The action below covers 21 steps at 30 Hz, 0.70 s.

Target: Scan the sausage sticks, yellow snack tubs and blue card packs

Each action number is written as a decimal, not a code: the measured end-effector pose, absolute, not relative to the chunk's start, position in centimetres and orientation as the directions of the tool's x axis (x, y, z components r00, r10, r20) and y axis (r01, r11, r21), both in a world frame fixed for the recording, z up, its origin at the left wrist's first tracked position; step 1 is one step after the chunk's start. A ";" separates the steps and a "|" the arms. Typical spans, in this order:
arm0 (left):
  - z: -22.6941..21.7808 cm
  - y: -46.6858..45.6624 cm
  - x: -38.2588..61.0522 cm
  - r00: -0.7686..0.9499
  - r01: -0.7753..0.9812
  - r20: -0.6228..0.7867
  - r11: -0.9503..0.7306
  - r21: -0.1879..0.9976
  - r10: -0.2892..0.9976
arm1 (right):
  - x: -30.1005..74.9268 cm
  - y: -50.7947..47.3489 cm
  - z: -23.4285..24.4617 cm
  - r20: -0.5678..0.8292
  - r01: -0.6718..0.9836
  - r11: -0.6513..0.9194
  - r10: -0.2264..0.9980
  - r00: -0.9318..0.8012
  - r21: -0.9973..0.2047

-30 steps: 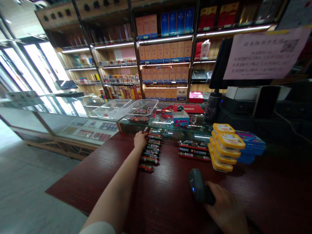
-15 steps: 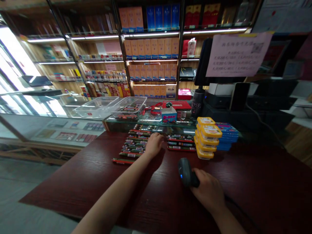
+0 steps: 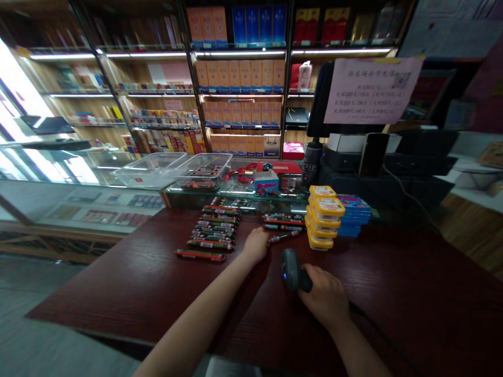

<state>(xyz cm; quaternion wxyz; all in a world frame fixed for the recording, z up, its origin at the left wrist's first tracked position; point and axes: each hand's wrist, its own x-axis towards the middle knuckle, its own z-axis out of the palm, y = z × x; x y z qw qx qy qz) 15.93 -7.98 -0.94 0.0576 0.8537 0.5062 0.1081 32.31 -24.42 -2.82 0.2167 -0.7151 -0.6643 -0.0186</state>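
Observation:
My left hand (image 3: 255, 246) rests on the dark red wooden counter (image 3: 393, 277), its fingertips at the end of a wrapped sausage stick (image 3: 283, 237) that lies tilted and appears pinched there. To the left lie rows of red-and-green wrapped sausage sticks (image 3: 212, 230), with a looser group (image 3: 281, 221) just beyond my fingers. My right hand (image 3: 324, 296) grips a dark handheld barcode scanner (image 3: 293, 270) with a blue light. Close by stands a stack of yellow-lidded tubs (image 3: 324, 217), with blue boxes (image 3: 353, 214) behind it.
Along the counter's far side runs a glass display case (image 3: 98, 209) holding a clear plastic tray (image 3: 204, 170) and a small printed box (image 3: 266, 182). A till and phone (image 3: 373, 154) stand at the right beneath a pink notice. Shelves of boxed goods rise behind.
My left hand has moved from the far end of the sausage rows to the near right, and one stick now lies tilted at its fingertips. The scanner stays in my right hand.

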 end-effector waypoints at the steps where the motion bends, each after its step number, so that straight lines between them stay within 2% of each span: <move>1: -1.1 -8.4 15.5 0.463 0.855 0.122 -0.478 0.202 0.878 | 32.3 -24.5 -2.7 0.308 0.958 -0.032 0.943 0.123 -0.284; 4: -1.8 -9.9 14.2 0.436 0.861 0.164 -0.464 0.211 0.885 | 32.1 -24.8 -2.5 0.291 0.958 -0.057 0.946 0.142 -0.282; 11: -3.0 -11.9 12.8 0.275 0.810 0.330 -0.403 0.426 0.903 | 31.8 -25.5 -1.4 0.268 0.936 -0.064 0.949 0.164 -0.346; 16: -3.0 -11.8 12.7 0.225 0.826 0.321 -0.355 0.438 0.920 | 31.9 -25.6 -0.6 0.299 0.915 -0.027 0.941 0.159 -0.403; 18: -3.0 -11.8 12.7 0.222 0.834 0.318 -0.349 0.427 0.922 | 32.1 -25.5 -0.3 0.282 0.894 -0.018 0.946 0.161 -0.448; 21: -2.9 -11.9 12.8 0.206 0.844 0.315 -0.331 0.422 0.927 | 32.2 -25.3 -0.1 0.236 0.799 0.034 0.962 0.136 -0.600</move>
